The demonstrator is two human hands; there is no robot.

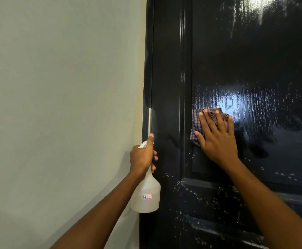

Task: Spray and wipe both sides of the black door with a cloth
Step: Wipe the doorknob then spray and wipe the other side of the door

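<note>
From the head view, the glossy black panelled door (pixel 236 60) fills the right of the scene, beaded with spray droplets. The right hand (pixel 216 139) presses a checked purple-and-white cloth (pixel 197 121) flat against the middle panel, fingers straight and spread. The left hand (pixel 143 157) has its grip curled round the neck of a translucent white plastic spray bottle (pixel 146 194), held beside the door's left edge near the pale grey wall (pixel 56 105).

The cloth looks soft and limp — best kept bunched under the palm; the wet gloss is likely slippery. The bottle seems light. Its trigger and nozzle are mostly hidden by fingers, and the door's other side is out of sight.
</note>
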